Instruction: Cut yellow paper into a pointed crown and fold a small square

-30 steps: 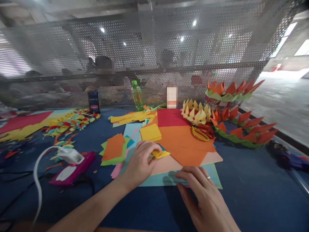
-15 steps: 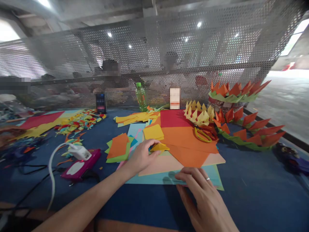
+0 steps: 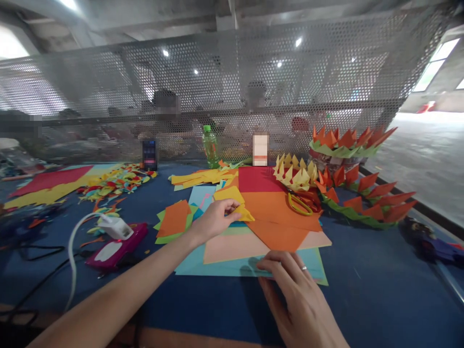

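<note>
My left hand (image 3: 215, 220) pinches a small folded piece of yellow paper (image 3: 246, 213) between thumb and fingers, just above the stack of coloured sheets. Behind it lies a square of yellow paper (image 3: 229, 194), partly covered by my fingers. My right hand (image 3: 295, 287), with a ring on one finger, hovers at or rests on the near edge of a light blue sheet (image 3: 217, 268). Its fingers are bent, with thumb and forefinger a little apart and nothing visible between them. Orange sheets (image 3: 282, 210) and a pale pink sheet (image 3: 232, 249) lie on top of the blue one.
Yellow-handled scissors (image 3: 300, 204) lie beside a yellow paper crown (image 3: 295, 174). Orange-and-green spiked paper strips (image 3: 373, 208) stand at right. Left are a magenta power strip (image 3: 112, 253) with a white plug, and paper scraps (image 3: 112, 183). A green bottle (image 3: 210, 147) stands behind.
My left hand has moved slightly away from me, and the yellow piece in it has tilted upward. My right hand stays nearly in place. Another person's hand at the left edge has gone from view.
</note>
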The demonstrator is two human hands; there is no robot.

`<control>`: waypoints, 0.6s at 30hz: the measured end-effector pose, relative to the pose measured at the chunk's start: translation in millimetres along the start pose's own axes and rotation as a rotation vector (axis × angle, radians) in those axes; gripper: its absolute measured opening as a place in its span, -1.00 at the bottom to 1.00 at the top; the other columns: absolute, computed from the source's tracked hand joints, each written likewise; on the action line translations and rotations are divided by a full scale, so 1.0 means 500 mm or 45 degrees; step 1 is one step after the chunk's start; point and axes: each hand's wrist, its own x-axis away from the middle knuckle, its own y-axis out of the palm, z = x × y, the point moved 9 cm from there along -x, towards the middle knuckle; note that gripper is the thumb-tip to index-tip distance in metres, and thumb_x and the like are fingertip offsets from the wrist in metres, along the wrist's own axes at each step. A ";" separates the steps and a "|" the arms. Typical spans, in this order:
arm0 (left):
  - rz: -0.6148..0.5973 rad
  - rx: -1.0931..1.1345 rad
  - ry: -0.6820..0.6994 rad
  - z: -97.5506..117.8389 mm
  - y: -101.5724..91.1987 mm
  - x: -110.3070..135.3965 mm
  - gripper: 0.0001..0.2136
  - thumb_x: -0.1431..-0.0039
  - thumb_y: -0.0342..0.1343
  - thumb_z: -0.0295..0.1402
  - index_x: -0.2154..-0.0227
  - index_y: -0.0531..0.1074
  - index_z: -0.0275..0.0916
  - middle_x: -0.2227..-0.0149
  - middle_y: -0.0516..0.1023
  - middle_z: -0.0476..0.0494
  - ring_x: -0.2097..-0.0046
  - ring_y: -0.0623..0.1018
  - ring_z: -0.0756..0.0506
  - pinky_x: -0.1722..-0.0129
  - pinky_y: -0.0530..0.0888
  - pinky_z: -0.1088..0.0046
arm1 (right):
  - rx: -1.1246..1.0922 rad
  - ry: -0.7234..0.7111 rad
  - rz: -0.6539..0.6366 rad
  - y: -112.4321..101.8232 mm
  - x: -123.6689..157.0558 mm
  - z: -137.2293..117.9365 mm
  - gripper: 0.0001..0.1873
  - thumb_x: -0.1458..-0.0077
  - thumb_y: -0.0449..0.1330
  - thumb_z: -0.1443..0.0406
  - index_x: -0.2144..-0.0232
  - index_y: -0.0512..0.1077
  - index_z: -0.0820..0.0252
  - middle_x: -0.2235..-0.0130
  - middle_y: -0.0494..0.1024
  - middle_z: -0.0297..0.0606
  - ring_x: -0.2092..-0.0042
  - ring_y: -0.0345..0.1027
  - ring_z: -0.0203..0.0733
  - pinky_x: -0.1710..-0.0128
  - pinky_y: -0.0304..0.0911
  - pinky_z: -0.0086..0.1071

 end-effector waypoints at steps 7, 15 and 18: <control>-0.077 0.056 0.012 0.015 0.051 -0.041 -0.82 -0.06 0.16 -0.32 0.30 0.50 -0.29 0.36 0.57 -0.12 0.33 0.52 -0.08 0.35 0.42 0.45 | 0.003 0.010 -0.003 0.001 0.002 -0.001 -0.79 -0.23 0.06 0.41 0.12 0.39 0.13 0.13 0.45 -0.14 0.13 0.38 -0.10 0.18 0.38 -0.23; 0.094 -0.516 0.163 0.051 0.048 -0.052 -0.70 0.01 0.26 -0.43 0.16 0.45 -0.28 0.16 0.49 -0.21 0.12 0.50 -0.19 0.10 0.43 0.26 | -0.033 0.006 0.013 -0.006 -0.004 -0.008 -0.80 -0.21 0.05 0.43 0.15 0.39 0.13 0.16 0.45 -0.15 0.16 0.38 -0.10 0.21 0.38 -0.22; 0.218 -0.625 0.273 0.074 0.041 -0.037 -0.54 -0.01 0.27 -0.45 -0.01 0.33 -0.26 0.03 0.39 -0.26 -0.04 0.42 -0.25 0.01 0.41 0.18 | -0.029 0.004 0.005 -0.005 -0.005 -0.008 -0.80 -0.21 0.04 0.44 0.17 0.39 0.14 0.16 0.45 -0.14 0.15 0.37 -0.09 0.19 0.38 -0.21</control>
